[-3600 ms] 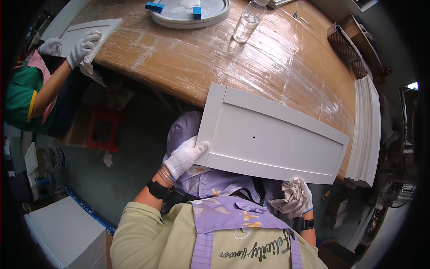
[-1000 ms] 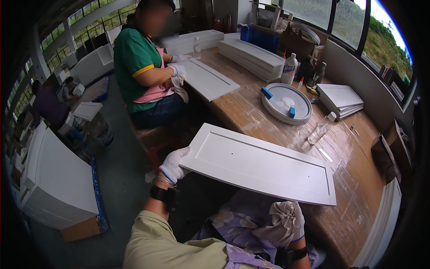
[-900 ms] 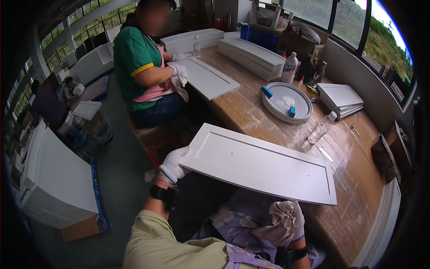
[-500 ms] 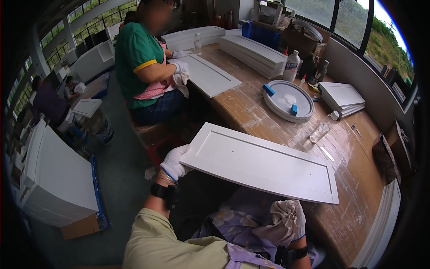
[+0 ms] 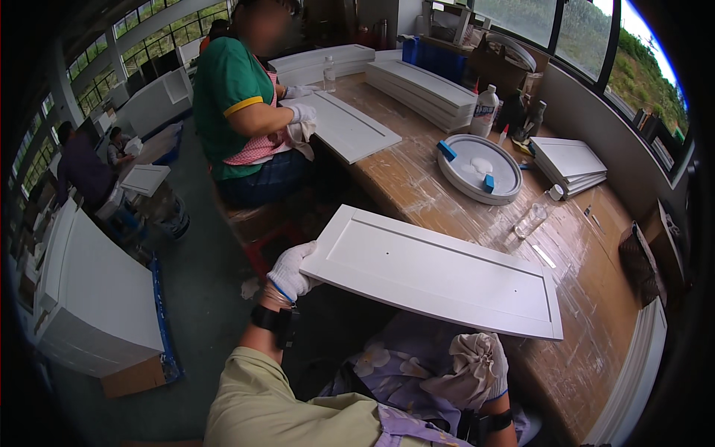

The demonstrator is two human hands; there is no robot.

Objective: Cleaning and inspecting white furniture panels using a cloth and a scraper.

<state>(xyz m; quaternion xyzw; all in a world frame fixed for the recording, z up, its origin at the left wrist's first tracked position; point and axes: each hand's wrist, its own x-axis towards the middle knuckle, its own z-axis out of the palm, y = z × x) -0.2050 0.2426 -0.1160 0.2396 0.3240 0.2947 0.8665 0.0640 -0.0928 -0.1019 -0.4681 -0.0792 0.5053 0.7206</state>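
A long white cabinet door panel (image 5: pixel 439 264) with a raised border and two small dark holes lies tilted in front of me, partly over the table edge. My left hand (image 5: pixel 291 270), in a white knit glove, is closed on its left end. Below the panel's near right edge is my right hand (image 5: pixel 497 374), also gloved and closed on a bunched pale cloth (image 5: pixel 471 365). Much of that hand, fingers included, is hidden by the cloth. A purple flowered apron (image 5: pixel 406 346) covers my lap beneath.
On the brown table (image 5: pixel 417 190) stand a round white lid (image 5: pixel 497 165) with blue blocks and white paste, a clear bottle (image 5: pixel 530 220), a white bottle (image 5: pixel 485 108) and stacked panels (image 5: pixel 421 93). At left, a co-worker in green (image 5: pixel 231 97) handles another panel (image 5: pixel 350 127).
My hands, the panel and the cloth show no visible movement. The co-worker in green has shifted very slightly.
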